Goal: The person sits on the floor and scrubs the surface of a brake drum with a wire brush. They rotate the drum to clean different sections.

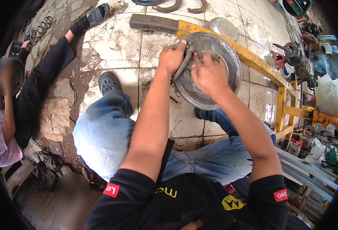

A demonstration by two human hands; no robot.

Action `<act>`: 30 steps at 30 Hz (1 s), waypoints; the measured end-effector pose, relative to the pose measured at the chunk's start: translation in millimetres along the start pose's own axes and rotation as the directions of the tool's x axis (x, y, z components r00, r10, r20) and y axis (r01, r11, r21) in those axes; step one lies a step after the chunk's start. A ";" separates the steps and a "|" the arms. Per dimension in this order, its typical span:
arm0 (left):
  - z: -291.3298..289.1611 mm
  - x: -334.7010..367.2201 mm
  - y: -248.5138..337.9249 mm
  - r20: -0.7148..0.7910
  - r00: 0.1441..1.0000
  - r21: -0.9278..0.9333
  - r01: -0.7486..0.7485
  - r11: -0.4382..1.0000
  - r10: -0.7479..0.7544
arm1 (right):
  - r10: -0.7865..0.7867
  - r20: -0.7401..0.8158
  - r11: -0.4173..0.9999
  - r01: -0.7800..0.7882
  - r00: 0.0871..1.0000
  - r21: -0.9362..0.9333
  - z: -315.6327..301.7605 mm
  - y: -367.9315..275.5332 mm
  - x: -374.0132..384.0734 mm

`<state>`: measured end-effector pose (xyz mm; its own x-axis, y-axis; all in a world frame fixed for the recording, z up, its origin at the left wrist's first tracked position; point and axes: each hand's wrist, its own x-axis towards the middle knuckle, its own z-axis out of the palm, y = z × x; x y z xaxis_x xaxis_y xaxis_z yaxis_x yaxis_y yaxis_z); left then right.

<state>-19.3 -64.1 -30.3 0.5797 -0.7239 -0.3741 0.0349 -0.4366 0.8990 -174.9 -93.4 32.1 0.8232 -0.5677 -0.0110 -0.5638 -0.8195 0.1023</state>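
Both arms [148, 126] extend — left hand [171, 58] clasping bar [182, 68], right hand [210, 73] seemingly touching disc [193, 92].

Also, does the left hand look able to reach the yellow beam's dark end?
Probably yes: only tiled floor shows between the left hand and the dark end, though it seems to hold a curved grey piece.

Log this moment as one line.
left hand: against curved metal strip, grip unclear | right hand: open over round metal plate | yellow bar: partly hidden by plate
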 end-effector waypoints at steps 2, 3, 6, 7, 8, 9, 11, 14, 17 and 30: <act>0.9 3.0 -5.0 -0.027 1.000 0.015 0.010 1.000 -0.009 | -0.071 -0.056 0.997 0.072 0.996 0.018 3.7 -5.0 -5.8; 0.7 3.9 -4.8 -0.027 1.000 0.019 0.000 1.000 0.001 | -0.043 -0.037 0.999 0.044 0.998 0.010 2.4 -2.9 -3.9; 1.3 3.5 -4.8 -0.021 1.000 0.010 -0.008 1.000 0.008 | 0.043 0.012 0.999 -0.043 0.999 0.003 -2.8 3.7 5.1; 2.9 1.8 -5.2 -0.019 1.000 -0.012 0.003 1.000 -0.003 | 0.016 -0.003 1.000 -0.016 1.000 0.013 -0.5 1.6 1.5; 4.0 2.1 -5.1 -0.019 1.000 -0.037 0.012 0.999 -0.013 | -0.014 -0.020 1.000 0.014 1.000 0.020 2.1 -1.5 -2.7; 4.1 4.4 -6.6 -0.026 1.000 -0.021 0.005 1.000 -0.006 | -0.043 -0.038 0.999 0.044 0.998 0.026 3.3 -3.0 -4.7; 3.6 8.8 -9.8 -0.039 0.999 0.012 -0.008 1.000 0.009 | -0.045 -0.053 0.999 0.046 0.998 0.026 2.7 4.1 -0.2; 6.7 10.6 -12.4 -0.051 0.999 -0.008 -0.013 1.000 0.012 | -0.020 -0.059 0.999 0.023 0.998 0.037 1.4 2.6 1.5; 8.1 10.1 -13.5 -0.070 0.998 0.023 0.008 1.000 -0.007 | -0.022 -0.037 0.998 0.024 0.999 0.050 1.3 -3.0 -4.7; -0.8 -2.1 2.0 -0.009 1.000 -0.030 0.021 0.999 -0.022 | -0.042 -0.089 0.999 0.044 0.995 0.022 8.1 -3.4 -3.3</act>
<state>-19.7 -63.1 -27.6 0.5865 -0.7092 -0.3914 0.0717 -0.4358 0.8972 -176.2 -89.3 23.7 0.8489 -0.5234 0.0735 -0.5282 -0.8453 0.0801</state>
